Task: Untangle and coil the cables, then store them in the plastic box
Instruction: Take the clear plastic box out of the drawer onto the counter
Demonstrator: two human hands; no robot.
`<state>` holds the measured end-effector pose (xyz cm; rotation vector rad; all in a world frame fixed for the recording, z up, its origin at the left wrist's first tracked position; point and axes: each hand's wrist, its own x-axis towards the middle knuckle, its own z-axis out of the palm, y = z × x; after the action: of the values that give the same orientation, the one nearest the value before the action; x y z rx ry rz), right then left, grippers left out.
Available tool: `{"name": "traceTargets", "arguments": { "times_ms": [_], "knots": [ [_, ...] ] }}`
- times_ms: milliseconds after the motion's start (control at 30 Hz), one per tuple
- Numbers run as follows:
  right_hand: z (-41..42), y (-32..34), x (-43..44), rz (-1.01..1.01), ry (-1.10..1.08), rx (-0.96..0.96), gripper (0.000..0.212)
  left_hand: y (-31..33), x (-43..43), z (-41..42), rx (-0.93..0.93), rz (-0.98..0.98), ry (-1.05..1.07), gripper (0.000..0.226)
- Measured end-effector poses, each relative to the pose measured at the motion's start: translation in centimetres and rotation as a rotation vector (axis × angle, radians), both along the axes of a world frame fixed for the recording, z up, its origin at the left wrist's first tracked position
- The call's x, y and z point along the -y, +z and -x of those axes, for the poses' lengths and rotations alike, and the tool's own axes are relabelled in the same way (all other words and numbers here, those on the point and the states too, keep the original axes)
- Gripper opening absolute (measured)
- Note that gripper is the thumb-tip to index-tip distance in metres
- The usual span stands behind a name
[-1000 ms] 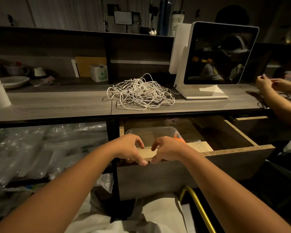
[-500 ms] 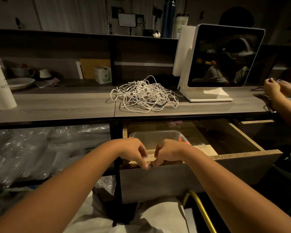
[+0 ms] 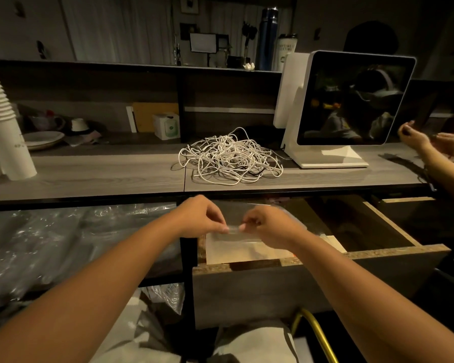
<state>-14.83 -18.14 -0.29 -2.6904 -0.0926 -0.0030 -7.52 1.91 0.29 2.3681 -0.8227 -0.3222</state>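
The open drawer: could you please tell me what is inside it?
A clear plastic box, its near rim pinched by the left hand and right hand, above a pale sheet. They cover the floor beneath; the back of the drawer is dark.

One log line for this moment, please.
left hand: pinches plastic box rim | right hand: pinches same rim | cables: tangled heap on counter, untouched | drawer: open
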Motion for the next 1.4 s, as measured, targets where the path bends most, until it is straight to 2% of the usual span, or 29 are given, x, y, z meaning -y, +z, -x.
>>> {"name": "traceTargets", "arguments": {
  "times_ms": [167, 300, 600, 800, 867, 967, 1067, 1200, 1300, 1400],
  "knots": [
    [-1.3, 2.0, -0.8, 0.061, 0.025, 0.189, 0.024, 1.9, -0.6, -0.8, 0.009, 0.07, 0.034, 0.01],
    [-2.8, 3.9, -1.4, 0.048, 0.007, 0.305, 0.024, 3.7, -1.2, -1.8, 0.02, 0.206, 0.094, 0.012],
    [-6.3, 11.0, -4.0, 0.135, -0.017, 0.453, 0.031, 9.6, -3.1, -3.3, 0.061, 0.326, 0.147, 0.018],
    [-10.1, 15.2, -7.0, 0.115, 0.028, 0.571, 0.021, 13.6, -5.3, -7.1, 0.221, 0.366, 0.276, 0.02],
    [-12.5, 15.7, -8.2, 0.15, 0.061, 0.577, 0.025, 14.3, -6.3, -9.1, 0.298, 0.376, 0.347, 0.019],
    [-16.3, 15.8, -10.1, 0.246, 0.106, 0.556, 0.046, 14.5, -7.5, -11.8, 0.381, 0.339, 0.431, 0.021],
    [-19.5, 15.5, -11.4, 0.259, 0.099, 0.551, 0.032, 13.9, -8.7, -14.3, 0.432, 0.295, 0.522, 0.024],
    [-23.7, 14.4, -13.3, 0.268, 0.14, 0.517, 0.037, 12.6, -10.2, -17.1, 0.503, 0.169, 0.646, 0.022],
    [-26.4, 13.5, -14.3, 0.328, 0.142, 0.556, 0.028, 11.8, -11.1, -18.4, 0.69, -0.013, 0.67, 0.01],
    [-28.0, 11.8, -14.4, 0.394, 0.118, 0.587, 0.034, 10.6, -10.8, -19.2, 0.84, -0.161, 0.606, 0.01]
  ]
}}
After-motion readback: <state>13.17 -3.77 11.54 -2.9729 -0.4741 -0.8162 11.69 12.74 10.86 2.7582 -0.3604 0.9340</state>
